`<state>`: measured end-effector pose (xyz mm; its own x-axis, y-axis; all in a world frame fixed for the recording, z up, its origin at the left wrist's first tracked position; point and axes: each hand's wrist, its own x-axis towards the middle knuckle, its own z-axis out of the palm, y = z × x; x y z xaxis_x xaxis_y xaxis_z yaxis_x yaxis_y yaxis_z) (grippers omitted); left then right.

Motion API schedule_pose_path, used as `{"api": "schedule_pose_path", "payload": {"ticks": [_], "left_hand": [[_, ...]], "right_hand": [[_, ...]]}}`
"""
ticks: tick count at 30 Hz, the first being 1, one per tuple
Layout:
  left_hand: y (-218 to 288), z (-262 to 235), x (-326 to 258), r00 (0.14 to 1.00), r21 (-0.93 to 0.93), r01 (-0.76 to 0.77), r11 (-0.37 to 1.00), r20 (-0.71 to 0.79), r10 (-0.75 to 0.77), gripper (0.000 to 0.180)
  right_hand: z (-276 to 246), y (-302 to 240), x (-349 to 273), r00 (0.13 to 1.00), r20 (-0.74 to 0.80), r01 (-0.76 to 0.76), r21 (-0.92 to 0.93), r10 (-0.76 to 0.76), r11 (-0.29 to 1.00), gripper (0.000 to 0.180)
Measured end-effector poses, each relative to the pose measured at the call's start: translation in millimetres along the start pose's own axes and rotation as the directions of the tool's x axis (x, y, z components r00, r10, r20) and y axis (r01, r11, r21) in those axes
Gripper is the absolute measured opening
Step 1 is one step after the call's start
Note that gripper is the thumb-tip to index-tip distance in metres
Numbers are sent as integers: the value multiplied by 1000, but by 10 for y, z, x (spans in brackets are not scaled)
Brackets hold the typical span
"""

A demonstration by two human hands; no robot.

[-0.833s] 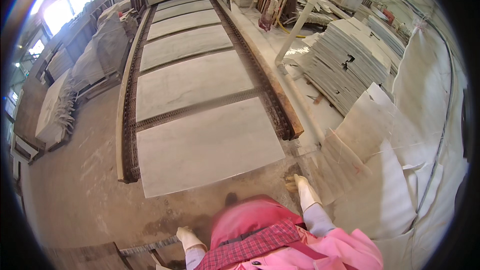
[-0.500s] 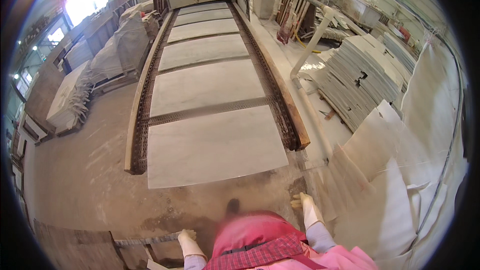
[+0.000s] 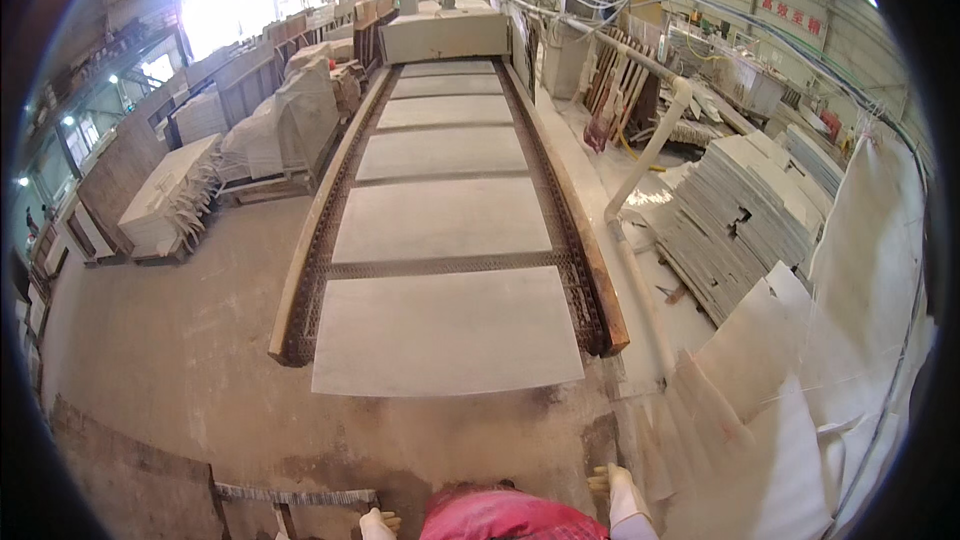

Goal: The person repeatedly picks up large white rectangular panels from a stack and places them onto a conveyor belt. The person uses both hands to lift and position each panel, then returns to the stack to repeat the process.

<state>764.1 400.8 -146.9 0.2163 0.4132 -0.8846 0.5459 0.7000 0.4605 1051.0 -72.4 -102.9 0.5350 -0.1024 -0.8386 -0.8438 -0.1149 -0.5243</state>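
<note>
Both my hands wear pale cream gloves and hang low at the front, close to my red apron (image 3: pixel 515 518). My left hand (image 3: pixel 380 523) is by the end of a low rack bar (image 3: pixel 300 496), its fingers apart and nothing seen in them. To the right, my right hand (image 3: pixel 615 488) hangs over the floor with fingers spread, empty. Ahead of me a flat pale stone slab (image 3: pixel 450 332) lies on a conveyor (image 3: pixel 440 265), its front edge jutting past the near end. Several more slabs lie in a row behind it. Neither hand touches a slab.
A boxy machine housing (image 3: pixel 445 38) spans the conveyor's far end. Stacked slabs (image 3: pixel 175 195) stand at the left. On the right are a pale pipe (image 3: pixel 650 145), a large slab stack (image 3: pixel 735 215) and draped white sheeting (image 3: pixel 865 250). Dusty wet floor (image 3: pixel 190 340) surrounds the conveyor.
My view has tilted upward, so the conveyor and slabs sit lower in the picture and more of the hall shows. Both hands now appear nearer the bottom edge, still away from the slabs.
</note>
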Motion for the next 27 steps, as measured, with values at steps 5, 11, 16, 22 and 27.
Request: {"api": "schedule_pose_path", "payload": {"ticks": [5, 11, 16, 22, 27], "left_hand": [[309, 255, 145, 983, 29, -140, 990, -114, 142, 49], [766, 421, -18, 995, 19, -46, 999, -88, 47, 46], [106, 41, -81, 949, -114, -314, 943, -6, 315, 47], [-364, -358, 348, 998, -295, -56, 954, 7, 61, 44], [-430, -398, 382, 996, -337, -80, 938, 11, 89, 43]], "right_hand": [[54, -137, -94, 998, 25, 57, -47, -56, 997, 47], [371, -394, -46, 998, 41, 62, -131, -57, 990, 43], [773, -606, -48, 984, 111, 163, -218, -141, 962, 45], [1048, -868, -56, 983, 156, 131, -233, -96, 964, 46], [1240, -954, -153, 987, 123, 140, -351, -103, 926, 47]]}}
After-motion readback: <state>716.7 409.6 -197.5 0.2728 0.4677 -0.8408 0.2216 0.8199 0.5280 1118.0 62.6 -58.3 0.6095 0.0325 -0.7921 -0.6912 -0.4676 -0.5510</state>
